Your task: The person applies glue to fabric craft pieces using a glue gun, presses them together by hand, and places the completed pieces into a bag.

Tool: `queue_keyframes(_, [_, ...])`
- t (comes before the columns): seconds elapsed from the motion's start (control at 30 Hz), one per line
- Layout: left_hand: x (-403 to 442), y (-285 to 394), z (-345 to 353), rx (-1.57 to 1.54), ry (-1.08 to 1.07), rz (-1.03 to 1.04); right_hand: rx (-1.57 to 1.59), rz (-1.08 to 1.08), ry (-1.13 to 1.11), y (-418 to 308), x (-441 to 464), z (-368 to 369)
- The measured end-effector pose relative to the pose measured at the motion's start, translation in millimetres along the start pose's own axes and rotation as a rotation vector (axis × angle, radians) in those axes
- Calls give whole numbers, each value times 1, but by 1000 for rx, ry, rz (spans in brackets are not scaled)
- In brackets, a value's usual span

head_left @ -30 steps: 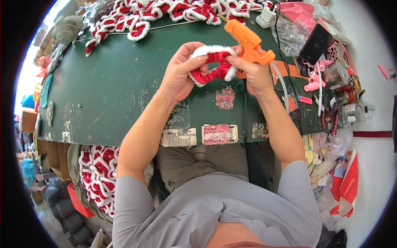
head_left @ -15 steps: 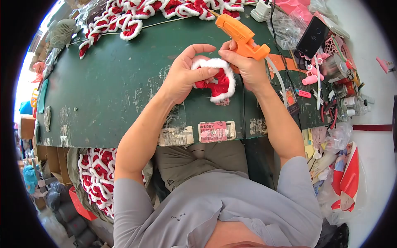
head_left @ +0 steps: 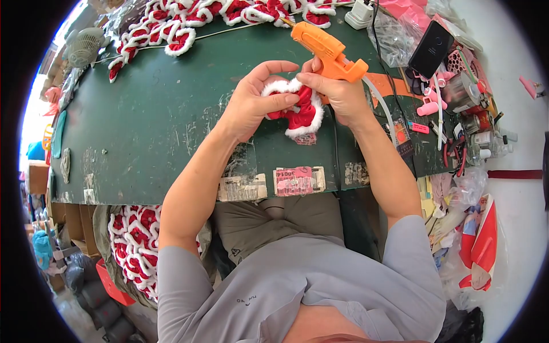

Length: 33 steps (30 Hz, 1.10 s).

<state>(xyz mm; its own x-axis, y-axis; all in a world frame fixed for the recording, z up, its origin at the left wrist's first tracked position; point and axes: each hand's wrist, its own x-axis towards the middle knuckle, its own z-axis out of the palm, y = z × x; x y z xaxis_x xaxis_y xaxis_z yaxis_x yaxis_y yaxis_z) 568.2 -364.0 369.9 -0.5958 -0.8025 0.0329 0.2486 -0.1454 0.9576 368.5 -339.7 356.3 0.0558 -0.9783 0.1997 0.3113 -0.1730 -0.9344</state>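
Note:
A red velvet ring with white fluffy trim hangs above the green table, pinched at its left side between the thumb and fingers of my left hand. My right hand is closed round the handle of an orange glue gun, whose nozzle points up and to the left. The thumb and a finger of my right hand also touch the upper edge of the ring. A white glue stick trails from the back of the gun.
Many red and white rings lie along the table's far side. More fill a bag below left. A phone, a white plug, cables, pliers and jars stand at the right. A fan is far left.
The right hand has let go of the ring's right side and moved to its upper edge. The ring has turned and droops lower. The glue gun has shifted left.

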Motion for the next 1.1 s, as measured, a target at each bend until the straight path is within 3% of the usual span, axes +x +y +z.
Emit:
queue_keyframes(0.2, [-2,-6,-4,-99,-84,-24,29,-37,39,4,-4,0])
queue_keyframes(0.57, [-6,-5,-9,-290,221,141,-96,-15,15,7,-11,17])
queue_keyframes(0.73, [-11,-2,-15,-362,138,120,85,-61,162,12,-12,14])
queue_keyframes(0.93, [-20,-2,-10,-160,21,-67,43,-69,95,14,-19,19])
queue_keyframes(1.1, [-22,-5,-15,-207,12,-65,121,-63,126,14,-22,22])
